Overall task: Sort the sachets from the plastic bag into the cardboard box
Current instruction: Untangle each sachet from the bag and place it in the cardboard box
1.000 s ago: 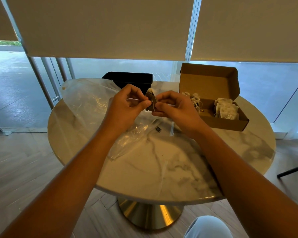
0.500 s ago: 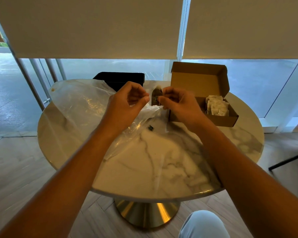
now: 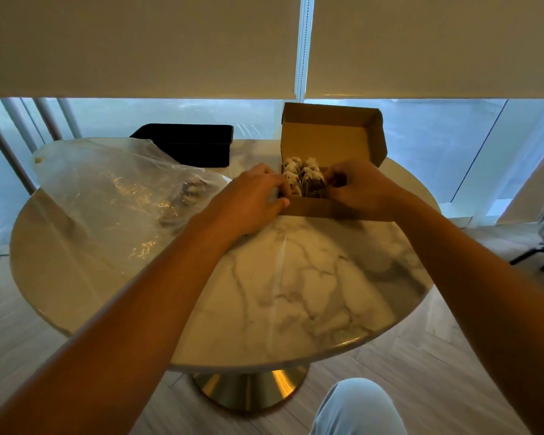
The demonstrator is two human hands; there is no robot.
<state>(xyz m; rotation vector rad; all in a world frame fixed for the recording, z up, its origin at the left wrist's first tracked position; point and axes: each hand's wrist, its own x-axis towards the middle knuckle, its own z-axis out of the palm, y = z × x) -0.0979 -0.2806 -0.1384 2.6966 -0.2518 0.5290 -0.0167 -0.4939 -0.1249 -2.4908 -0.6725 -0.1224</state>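
The open cardboard box [image 3: 311, 211] stands at the table's far right with its lid up. Several pale sachets [image 3: 297, 171] stand packed in its left part. My left hand [image 3: 254, 196] grips the box's left end, fingers over the wall and thumb on the front. My right hand [image 3: 363, 189] reaches into the box, its curled fingertips pinching a dark sachet [image 3: 315, 185] beside the pale ones. The crumpled clear plastic bag [image 3: 107, 189] lies on the table's left half, with a few sachets dimly showing inside.
A black tray [image 3: 189, 146] sits at the table's far edge behind the bag. The round marble table [image 3: 296, 293] stands on a brass pedestal. My knee [image 3: 355, 406] shows below the near rim. A dark chair leg [image 3: 537, 255] is at the right.
Both hands moved from above the bag rightward to the box. The right hand carried the dark sachet into the box, and the left hand took hold of the box's left end.
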